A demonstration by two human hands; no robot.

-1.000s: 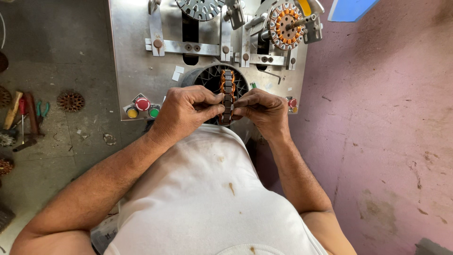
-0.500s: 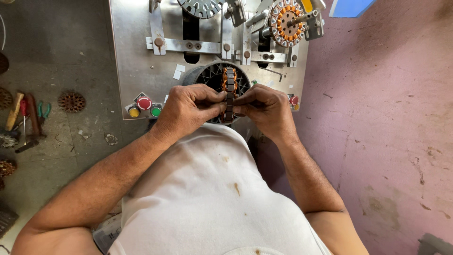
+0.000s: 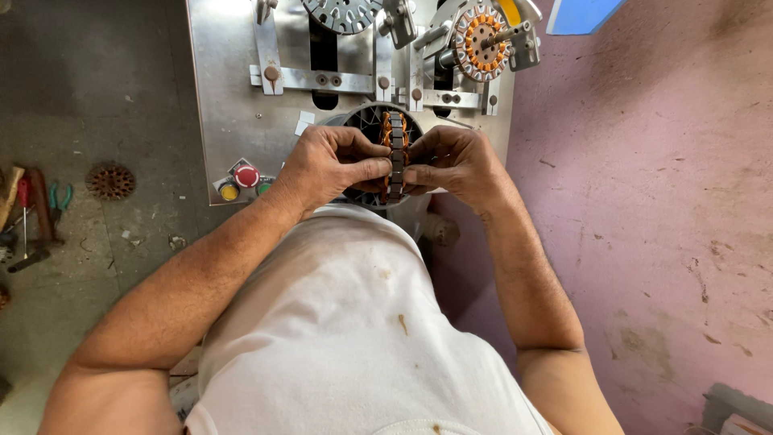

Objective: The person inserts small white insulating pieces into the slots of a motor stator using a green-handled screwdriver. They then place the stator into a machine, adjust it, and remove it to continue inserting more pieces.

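A dark round stator (image 3: 395, 153) with copper windings is held on edge between both hands, in front of a steel machine panel (image 3: 233, 105). My left hand (image 3: 326, 165) grips its left face with fingers curled over it. My right hand (image 3: 455, 165) pinches its right face. Behind the stator a dark fan-like disc (image 3: 366, 125) sits in a round opening of the panel. A second wound stator (image 3: 477, 31) is mounted on a spindle at the panel's upper right.
Red, yellow and green buttons (image 3: 241, 181) sit at the panel's lower left. On the grey floor at the left lie hand tools (image 3: 36, 213) and a rusty round stator (image 3: 110, 181). A pink wall (image 3: 644, 201) stands on the right. My white shirt fills the foreground.
Both hands stay closed on the stator; it has shifted only slightly between the fingers.
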